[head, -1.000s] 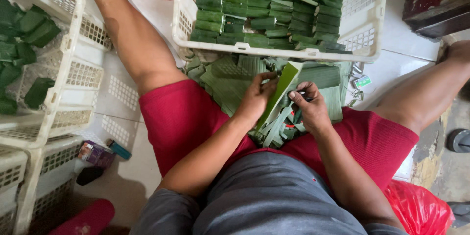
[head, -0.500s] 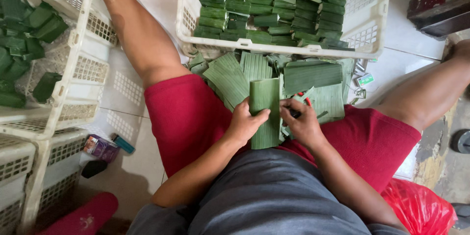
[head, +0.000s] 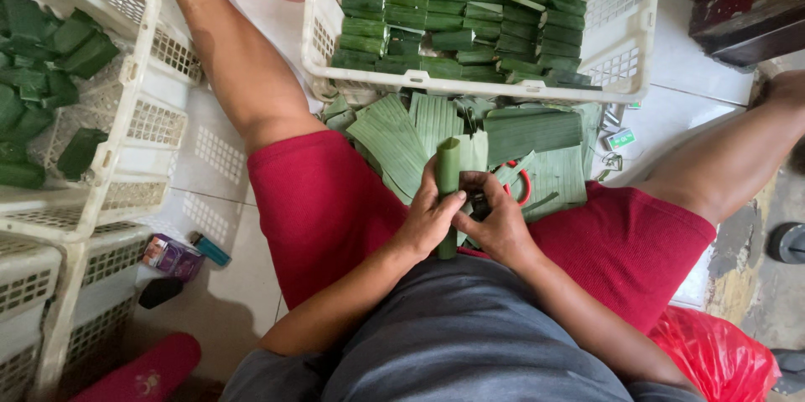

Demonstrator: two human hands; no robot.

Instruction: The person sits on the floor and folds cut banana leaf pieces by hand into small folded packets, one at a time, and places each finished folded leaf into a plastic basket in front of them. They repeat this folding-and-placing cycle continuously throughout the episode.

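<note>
Closest in, over the lap in red shorts, the left hand [head: 429,219] and right hand [head: 495,222] meet around a rolled banana leaf [head: 449,188] standing upright; the fingers of both curl shut and pinch its lower part. Just beyond lies a pile of flat leaf pieces [head: 470,138] on the floor. Farther off, a white basket [head: 637,41] holds rows of folded green parcels [head: 457,12].

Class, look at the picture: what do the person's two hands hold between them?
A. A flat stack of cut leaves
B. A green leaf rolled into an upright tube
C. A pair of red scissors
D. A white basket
B: the left hand and right hand close around a rolled green leaf that stands upright above the lap.
</note>
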